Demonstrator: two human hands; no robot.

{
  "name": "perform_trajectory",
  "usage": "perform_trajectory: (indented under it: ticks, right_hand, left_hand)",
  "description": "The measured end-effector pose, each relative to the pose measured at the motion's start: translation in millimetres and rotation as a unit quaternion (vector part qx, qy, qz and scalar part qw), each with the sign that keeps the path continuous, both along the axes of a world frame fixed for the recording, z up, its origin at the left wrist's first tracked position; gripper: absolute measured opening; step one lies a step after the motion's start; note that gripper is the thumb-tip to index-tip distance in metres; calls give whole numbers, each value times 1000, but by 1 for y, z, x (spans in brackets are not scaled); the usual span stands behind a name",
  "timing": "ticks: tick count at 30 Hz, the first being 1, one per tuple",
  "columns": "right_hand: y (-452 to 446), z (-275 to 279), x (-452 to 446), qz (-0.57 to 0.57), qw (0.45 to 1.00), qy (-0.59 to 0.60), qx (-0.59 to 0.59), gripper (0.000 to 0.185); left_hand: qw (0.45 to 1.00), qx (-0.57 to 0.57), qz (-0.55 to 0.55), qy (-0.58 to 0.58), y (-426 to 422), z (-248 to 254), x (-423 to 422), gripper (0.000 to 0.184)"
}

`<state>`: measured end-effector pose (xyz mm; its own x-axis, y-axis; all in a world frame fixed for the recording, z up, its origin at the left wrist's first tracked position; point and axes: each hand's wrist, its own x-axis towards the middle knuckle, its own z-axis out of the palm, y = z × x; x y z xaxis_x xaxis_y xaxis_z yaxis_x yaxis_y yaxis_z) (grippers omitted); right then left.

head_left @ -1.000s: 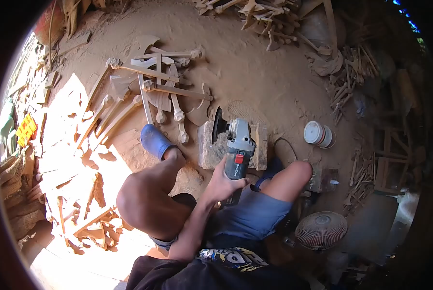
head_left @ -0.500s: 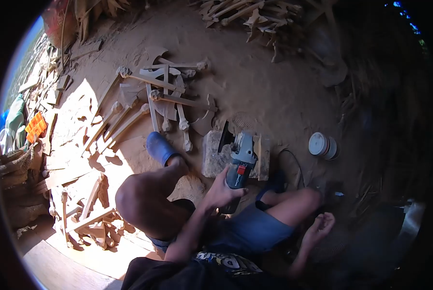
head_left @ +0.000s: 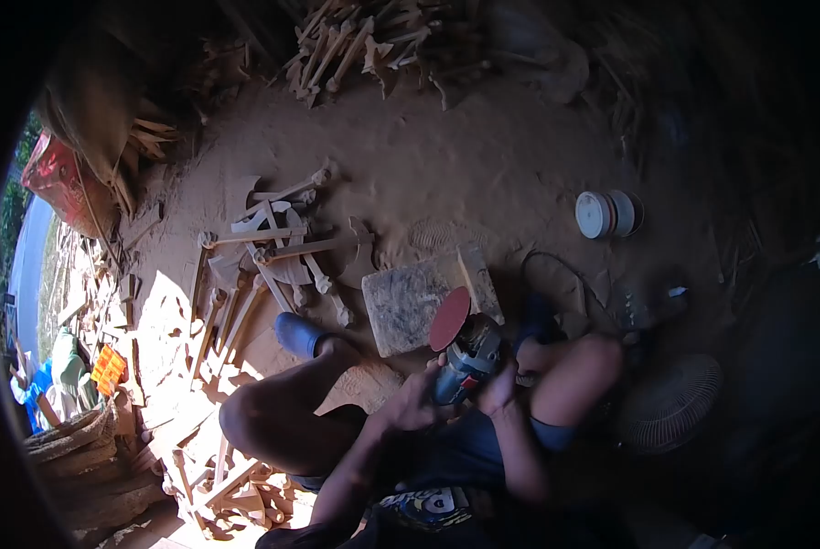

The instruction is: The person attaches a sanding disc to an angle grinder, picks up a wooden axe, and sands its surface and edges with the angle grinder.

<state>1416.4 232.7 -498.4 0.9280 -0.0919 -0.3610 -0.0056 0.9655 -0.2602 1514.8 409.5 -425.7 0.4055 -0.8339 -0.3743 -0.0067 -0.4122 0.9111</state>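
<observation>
An angle grinder (head_left: 458,380) with a grey-metal head and dark body is held up over my lap. Its reddish-brown sanding disc (head_left: 450,318) faces up and to the left. My left hand (head_left: 412,403) wraps round the grinder's body from the left. On the other side, my right hand (head_left: 498,389) is closed against the grinder near its head; part of its fingers is hidden behind the tool. Just beyond the disc, a worn, pale block (head_left: 401,306) lies on the ground, with a wooden strip (head_left: 470,274) along its right side.
Long pale pieces with knobbed ends, like bones (head_left: 263,236), lie loosely piled ahead-left. A larger heap (head_left: 364,46) sits at the back. A white tub (head_left: 594,216) lies to the right, near a dark cable (head_left: 556,256). A round fan grille (head_left: 673,403) stands by my right knee.
My right hand has come in from the right and closed on the grinder. The grinder has moved back off the block toward me and turned, showing the disc's face. The view has shifted.
</observation>
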Motion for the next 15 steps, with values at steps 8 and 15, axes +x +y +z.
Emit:
perform_trajectory:
  ticks: [8, 15]
  right_hand:
    - [10, 15, -53, 34, 997, 51, -42, 57]
    - [19, 10, -38, 86, 987, -97, -90, 67]
  left_hand:
    - [968, -42, 247, 34, 21, 33, 54, 80]
    - [955, -131, 109, 243, -26, 31, 34, 70]
